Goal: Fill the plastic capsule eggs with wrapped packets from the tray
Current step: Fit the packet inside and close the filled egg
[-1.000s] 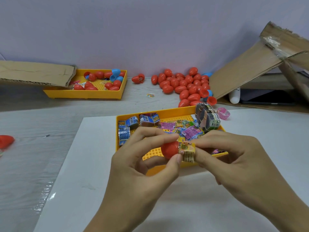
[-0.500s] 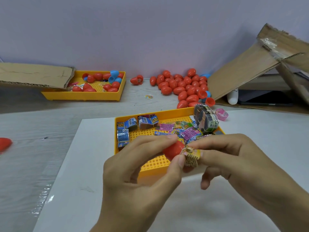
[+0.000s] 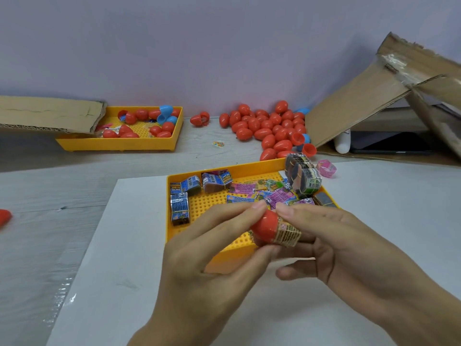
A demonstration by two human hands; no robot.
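Item one: I log a red capsule half (image 3: pixel 264 227) pinched in the left hand (image 3: pixel 212 265), thumb below and fingertips over its top, just past centre toward 3 o'clock. Item two: a wrapped packet (image 3: pixel 287 234), gold with fine print, set against the open mouth of that half, gripped by the right hand (image 3: pixel 349 248) with thumb and forefinger closed on it. Item three: the near yellow tray (image 3: pixel 179 237) directly behind both hands, holding loose and bundled packets (image 3: pixel 303 177) toward 1 o'clock. Item four: a heap of red eggs (image 3: pixel 267 126) at 12 to 1 o'clock on the table. Item five: a second yellow tray (image 3: pixel 119 144) at 10 o'clock, holding red and blue eggs. Item six: cardboard flaps (image 3: pixel 361 101) at 2 o'clock.
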